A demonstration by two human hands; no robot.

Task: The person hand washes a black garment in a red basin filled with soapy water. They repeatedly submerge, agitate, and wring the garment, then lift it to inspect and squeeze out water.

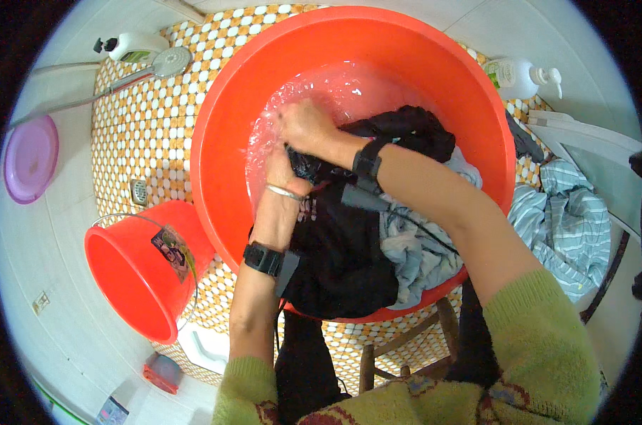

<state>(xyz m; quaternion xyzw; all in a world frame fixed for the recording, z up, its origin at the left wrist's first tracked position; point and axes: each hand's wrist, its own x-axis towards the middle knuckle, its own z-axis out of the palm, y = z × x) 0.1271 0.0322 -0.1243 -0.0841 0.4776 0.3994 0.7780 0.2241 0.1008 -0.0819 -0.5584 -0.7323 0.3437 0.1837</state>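
Both my hands are inside a large red plastic basin (pixel 220 122), above splashing, foamy water (pixel 352 87). My left hand (pixel 284 172), with a metal bangle at its wrist, is closed on a wet black garment (pixel 342 255). My right hand (pixel 306 126) is a little beyond it, closed on a bunched part of the same dark cloth, its fingertips blurred. The black garment stretches from my hands to the basin's near rim. Light grey-blue cloth (pixel 422 255) lies wet beside it on the right. Black straps with grey devices and cables are on both wrists.
A red bucket (pixel 140 271) lies tipped at the left, near a floor drain (pixel 139 192). A shower head (pixel 172 61) and a white bottle (pixel 140 47) are at the upper left. On the right are a pump bottle (pixel 512 78) and striped cloth (pixel 576 228). A wooden stool (pixel 406 340) stands below.
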